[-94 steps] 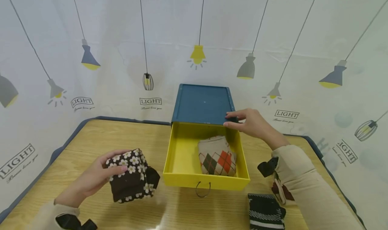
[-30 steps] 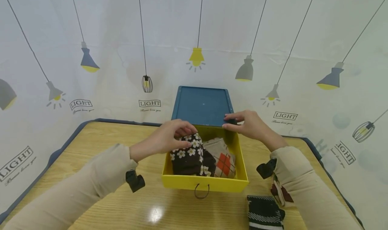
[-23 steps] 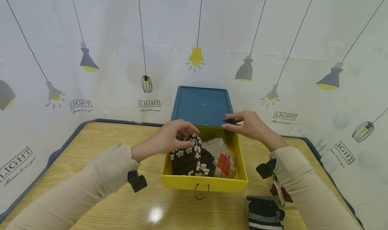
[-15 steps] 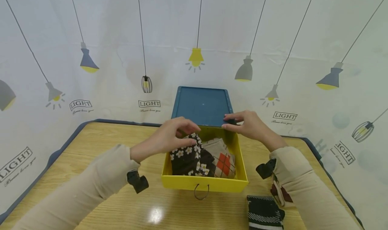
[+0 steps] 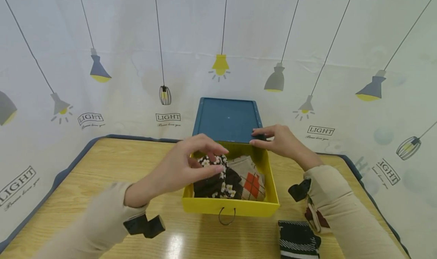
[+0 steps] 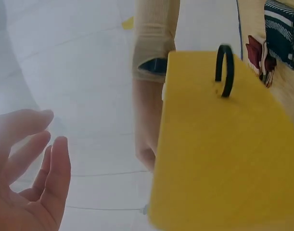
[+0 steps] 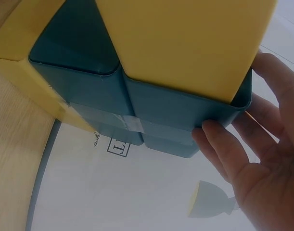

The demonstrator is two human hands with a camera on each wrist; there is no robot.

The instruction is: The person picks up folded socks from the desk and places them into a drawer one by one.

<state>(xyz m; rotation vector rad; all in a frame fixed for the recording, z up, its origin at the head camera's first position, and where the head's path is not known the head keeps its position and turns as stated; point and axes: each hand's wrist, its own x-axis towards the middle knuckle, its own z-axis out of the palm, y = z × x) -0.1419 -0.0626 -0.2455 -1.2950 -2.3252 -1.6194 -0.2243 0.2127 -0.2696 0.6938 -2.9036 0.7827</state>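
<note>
My left hand (image 5: 186, 162) hovers over the yellow drawer (image 5: 246, 208), thumb and fingers apart, holding nothing. Just beneath it lies a folded dark sock (image 5: 209, 187) with white daisies, in the drawer's left side and partly hidden by the hand. Beside that sits a folded beige argyle sock (image 5: 252, 186) with a red diamond. My right hand (image 5: 281, 139) grips the right front edge of the blue box casing (image 5: 228, 118) behind the drawer. The right wrist view shows that hand (image 7: 267, 159) with fingers and thumb about the casing's corner (image 7: 185, 110).
A folded black-and-white sock (image 5: 297, 238) lies on the wooden table (image 5: 136, 236), right of the drawer. A beige and maroon sock (image 5: 318, 217) is partly behind my right sleeve. A dark loop handle (image 5: 227, 224) hangs from the drawer front. A lamp-print curtain (image 5: 136, 35) surrounds the table.
My left hand carried the daisy sock from the left into the drawer, let go of it, and is now drawing back a little toward me. The right hand stays on the casing.
</note>
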